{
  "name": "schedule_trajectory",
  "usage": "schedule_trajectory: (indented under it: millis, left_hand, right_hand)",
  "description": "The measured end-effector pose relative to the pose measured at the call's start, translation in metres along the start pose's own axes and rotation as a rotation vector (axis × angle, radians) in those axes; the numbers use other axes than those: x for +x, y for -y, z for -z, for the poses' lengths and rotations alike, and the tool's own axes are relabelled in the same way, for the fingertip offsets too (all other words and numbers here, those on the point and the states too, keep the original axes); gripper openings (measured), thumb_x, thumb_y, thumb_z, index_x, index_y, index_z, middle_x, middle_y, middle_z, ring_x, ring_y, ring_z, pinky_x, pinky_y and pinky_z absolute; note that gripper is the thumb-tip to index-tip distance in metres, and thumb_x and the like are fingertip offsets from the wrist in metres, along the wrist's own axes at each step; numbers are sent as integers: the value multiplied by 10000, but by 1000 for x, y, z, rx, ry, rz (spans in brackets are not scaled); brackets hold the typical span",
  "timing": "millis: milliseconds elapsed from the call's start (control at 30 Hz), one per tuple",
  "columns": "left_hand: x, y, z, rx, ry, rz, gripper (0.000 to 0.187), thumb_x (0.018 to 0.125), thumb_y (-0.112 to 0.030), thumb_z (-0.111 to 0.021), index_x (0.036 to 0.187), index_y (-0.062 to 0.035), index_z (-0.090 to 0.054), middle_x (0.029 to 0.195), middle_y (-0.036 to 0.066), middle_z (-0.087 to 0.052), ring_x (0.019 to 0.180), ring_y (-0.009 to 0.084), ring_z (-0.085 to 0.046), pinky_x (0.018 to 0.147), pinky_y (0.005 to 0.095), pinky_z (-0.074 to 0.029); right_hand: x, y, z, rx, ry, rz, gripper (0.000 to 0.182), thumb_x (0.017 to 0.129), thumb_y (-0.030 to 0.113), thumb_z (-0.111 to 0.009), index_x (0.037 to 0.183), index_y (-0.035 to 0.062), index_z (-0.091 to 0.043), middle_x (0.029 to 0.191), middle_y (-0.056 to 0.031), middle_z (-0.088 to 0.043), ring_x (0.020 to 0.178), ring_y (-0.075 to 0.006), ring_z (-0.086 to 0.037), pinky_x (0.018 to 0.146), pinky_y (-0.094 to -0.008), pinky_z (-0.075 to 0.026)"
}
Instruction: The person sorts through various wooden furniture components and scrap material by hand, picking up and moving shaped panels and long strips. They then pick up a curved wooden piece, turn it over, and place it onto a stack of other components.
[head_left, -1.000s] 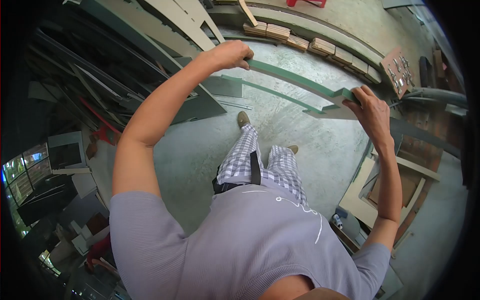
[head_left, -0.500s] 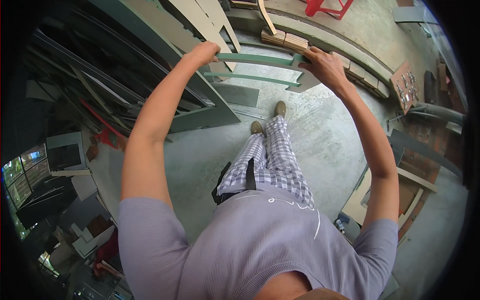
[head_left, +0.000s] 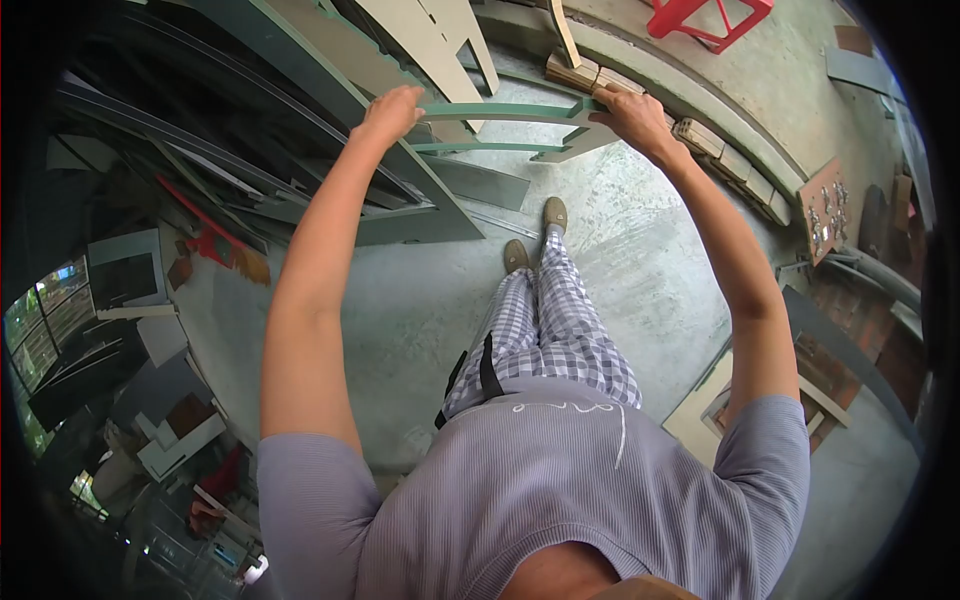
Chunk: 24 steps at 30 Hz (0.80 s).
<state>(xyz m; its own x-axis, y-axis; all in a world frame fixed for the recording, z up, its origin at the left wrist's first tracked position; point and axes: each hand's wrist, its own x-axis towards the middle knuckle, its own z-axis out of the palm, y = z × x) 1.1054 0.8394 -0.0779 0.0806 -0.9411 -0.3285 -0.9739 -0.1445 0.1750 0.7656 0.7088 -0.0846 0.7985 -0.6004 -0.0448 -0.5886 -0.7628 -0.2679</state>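
Note:
A green-edged cut board (head_left: 510, 113) with a long opening in it spans the space between my two hands, held out in front of me at the top of the head view. My left hand (head_left: 388, 118) is closed round its left end, close to a stack of leaning panels (head_left: 440, 222). At the other end my right hand (head_left: 634, 116) grips the board's corner, fingers curled over the green edge. Below the upper bar, a second green-edged strip (head_left: 480, 148) of the board shows. The board's far side is partly hidden.
Bundled wooden strips (head_left: 722, 158) lie along a concrete step (head_left: 700, 110) on the right. Beyond it stands a red stool (head_left: 712, 22). A hardware board (head_left: 826, 210) leans at far right. Offcuts (head_left: 180, 440) are piled at lower left.
The view has shifted a little, so the stool and step appear further right. My hands still hold the board, whose two green-edged strips now look closer together.

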Motion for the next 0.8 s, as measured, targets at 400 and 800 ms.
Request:
schedule_trajectory:
  millis: [400, 800]
  left_hand:
    - [-14, -31, -30, 42, -10, 112, 300, 784, -219, -590, 1016, -45, -517, 1025, 149, -513, 993, 342, -505, 828, 442, -419]
    - [-52, -52, -57, -223, 67, 262, 531, 817, -299, -552, 1253, -45, -388, 1216, 164, -438, 1112, 339, -438, 902, 416, -381]
  right_hand:
    - [6, 11, 20, -8, 9, 51, 270, 752, 310, -598, 903, 87, -576, 891, -44, -575, 784, -256, -591, 598, -367, -465]
    - [78, 92, -43, 177, -82, 77, 290, 779, 366, -562, 790, 77, -580, 838, -72, -593, 728, -284, -598, 573, -391, -460]
